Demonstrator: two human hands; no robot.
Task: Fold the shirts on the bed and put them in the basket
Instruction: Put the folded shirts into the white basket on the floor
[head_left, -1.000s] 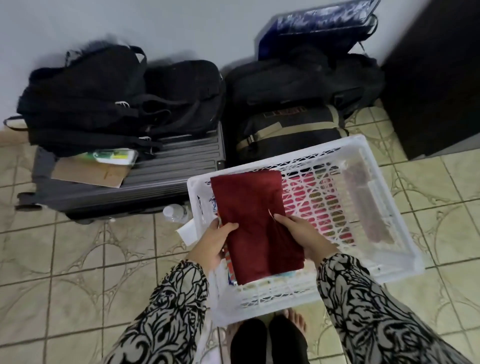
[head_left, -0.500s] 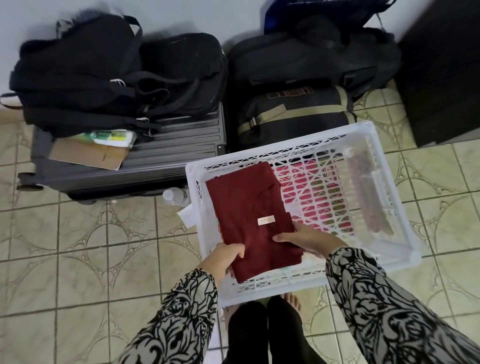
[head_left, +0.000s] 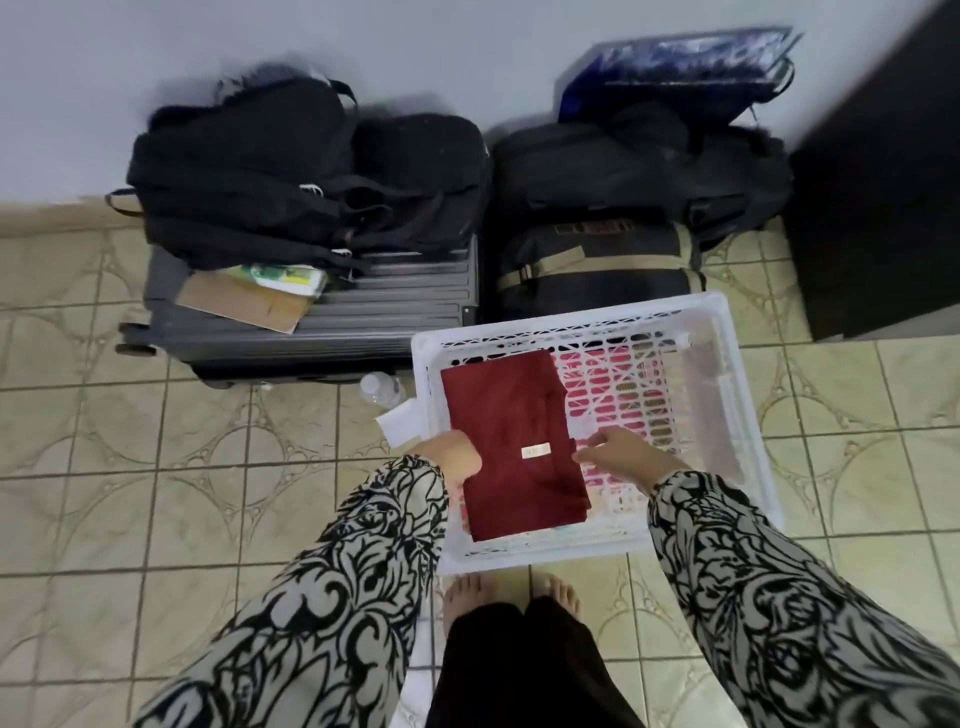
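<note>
tiled floor (head_left: 156, 467) carries the white basket (head_left: 748, 415); folded maroon shirt (head_left: 511, 441) lies at its 9 o'clock side. left hand (head_left: 454, 457) touches the edge, fingers hidden; right hand (head_left: 621, 454) hovers with loose fingers. lift both straight up so the folds hold.

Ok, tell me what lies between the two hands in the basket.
In the head view, the folded maroon shirt lies between the left hand and right hand, inside the white basket; its small label faces up.
</note>
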